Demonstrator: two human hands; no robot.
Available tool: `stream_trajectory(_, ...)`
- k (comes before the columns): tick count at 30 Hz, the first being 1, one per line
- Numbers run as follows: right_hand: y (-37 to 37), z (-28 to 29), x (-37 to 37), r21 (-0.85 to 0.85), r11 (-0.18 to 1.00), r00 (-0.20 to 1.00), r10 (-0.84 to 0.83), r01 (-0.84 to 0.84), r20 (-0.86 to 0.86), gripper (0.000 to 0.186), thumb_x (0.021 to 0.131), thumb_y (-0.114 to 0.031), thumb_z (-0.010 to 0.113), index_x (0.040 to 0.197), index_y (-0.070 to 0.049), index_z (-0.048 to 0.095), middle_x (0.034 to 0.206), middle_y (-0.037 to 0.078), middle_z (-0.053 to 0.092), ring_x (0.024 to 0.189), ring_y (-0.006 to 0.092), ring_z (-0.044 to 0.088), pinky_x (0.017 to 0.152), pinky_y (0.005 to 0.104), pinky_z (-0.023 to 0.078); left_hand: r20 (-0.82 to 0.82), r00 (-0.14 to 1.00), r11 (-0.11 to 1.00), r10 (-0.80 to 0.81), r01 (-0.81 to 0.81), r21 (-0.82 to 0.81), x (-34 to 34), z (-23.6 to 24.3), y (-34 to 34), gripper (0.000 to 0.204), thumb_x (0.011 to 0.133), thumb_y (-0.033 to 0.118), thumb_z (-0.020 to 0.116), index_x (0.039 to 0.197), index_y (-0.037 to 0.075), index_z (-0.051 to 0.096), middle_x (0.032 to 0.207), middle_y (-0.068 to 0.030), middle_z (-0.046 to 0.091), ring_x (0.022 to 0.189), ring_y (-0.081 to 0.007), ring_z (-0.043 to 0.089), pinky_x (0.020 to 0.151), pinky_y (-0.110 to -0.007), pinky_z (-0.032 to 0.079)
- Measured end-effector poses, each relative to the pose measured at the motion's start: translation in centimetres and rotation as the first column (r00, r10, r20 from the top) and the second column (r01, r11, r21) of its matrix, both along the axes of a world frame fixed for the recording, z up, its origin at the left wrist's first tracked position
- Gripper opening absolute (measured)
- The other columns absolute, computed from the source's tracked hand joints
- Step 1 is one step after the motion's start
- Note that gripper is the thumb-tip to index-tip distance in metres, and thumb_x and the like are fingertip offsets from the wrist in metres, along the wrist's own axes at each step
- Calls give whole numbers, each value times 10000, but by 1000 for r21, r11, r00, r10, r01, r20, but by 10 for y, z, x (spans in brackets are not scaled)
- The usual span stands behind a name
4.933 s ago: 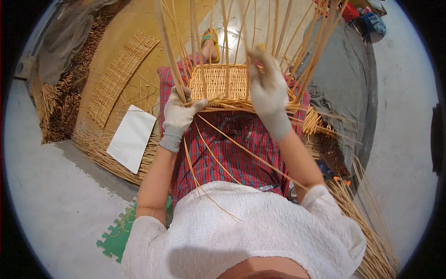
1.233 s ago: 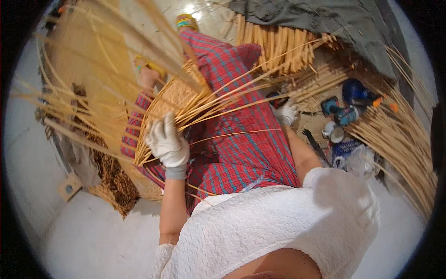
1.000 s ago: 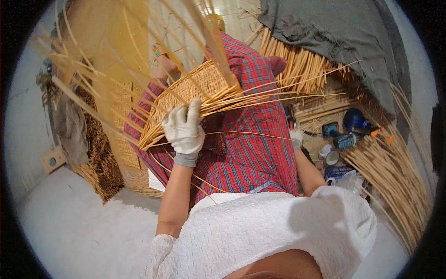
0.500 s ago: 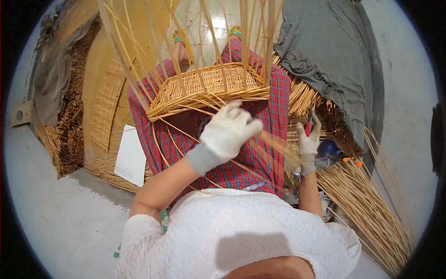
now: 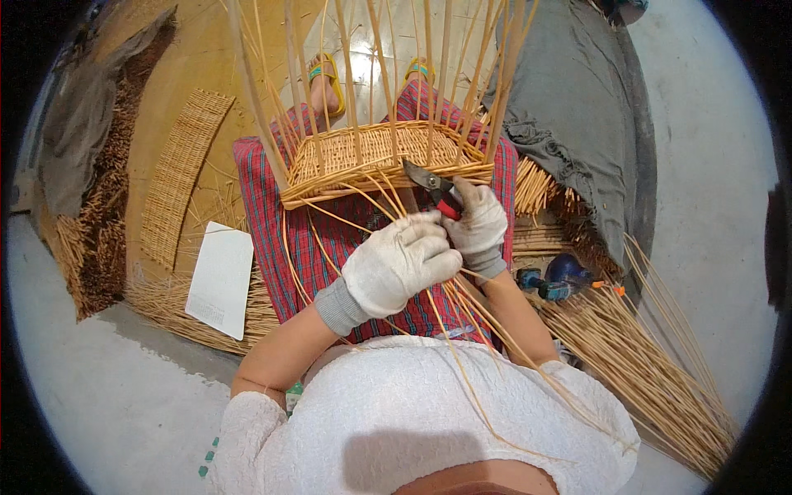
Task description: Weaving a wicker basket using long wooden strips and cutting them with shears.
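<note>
On my lap rests a partly woven wicker basket, its woven base showing and tall upright stakes rising from its rim. My left hand, in a white glove, is closed around several thin willow strands that run from the near rim and trail out toward my shirt. Just right of it, my gloved right hand grips red-handled pruning shears. Their dark blades point up and left, close to the near rim. Whether the blades touch a strand cannot be made out.
A white sheet and a woven strip lie at the left. Bundled rods spread at the lower right beside a blue power tool. Grey cloth covers more rods at the right.
My right hand has brought the shears from beside the rods at the right to the basket's near rim. The basket has shifted slightly right. My left hand stays near the rim.
</note>
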State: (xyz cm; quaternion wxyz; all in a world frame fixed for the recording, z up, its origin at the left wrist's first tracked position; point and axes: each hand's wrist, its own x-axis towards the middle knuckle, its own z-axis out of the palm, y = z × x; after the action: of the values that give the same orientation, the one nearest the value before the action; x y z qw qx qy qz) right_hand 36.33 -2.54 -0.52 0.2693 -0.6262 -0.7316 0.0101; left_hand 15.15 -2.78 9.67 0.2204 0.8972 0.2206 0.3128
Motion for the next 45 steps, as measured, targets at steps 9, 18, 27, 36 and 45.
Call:
stream_trajectory(9,5,8,-24,89,996,998,16,-23,69,931,528,-405,872,1336,-161,479,1107,108,512,1032,326,504,905,493,377,63,998,997,-2,6,-72,-19,8,-5,299,717,136,624,1015,112,637,972,-57,614,1014,-260,617,984,-426,497)
stream_trajectory(18,-5,2,-15,68,995,995,71,-76,73,905,560,-407,828,1361,-170,481,1146,98,488,1108,320,475,943,499,370,81,996,996,24,-16,-87,-14,11,-6,307,719,139,623,1025,108,624,991,-60,626,1064,-279,613,1012,-430,482)
stream_trajectory(27,7,-14,-31,-314,943,965,26,-110,-259,318,813,-321,647,1094,-180,595,740,98,509,692,284,529,576,422,406,-19,999,994,39,-41,-99,-3,9,1,296,740,115,613,1036,101,618,1033,-65,612,1125,-265,583,1052,-449,438)
stream_trajectory(36,6,-16,-45,-338,940,847,-216,46,-486,297,781,-339,680,1008,-156,626,749,99,535,728,278,552,615,437,427,-19,983,976,182,-183,-122,49,-24,4,330,804,135,563,1133,150,587,1079,-48,609,1138,-242,573,1140,-508,273)
stream_trajectory(45,-2,20,-34,-272,951,988,134,-150,-74,675,577,-340,833,1174,-142,588,869,103,559,801,300,561,683,444,450,-163,984,989,-69,46,-140,-1,35,0,201,773,167,591,967,124,559,797,-50,542,800,-255,610,795,-404,477)
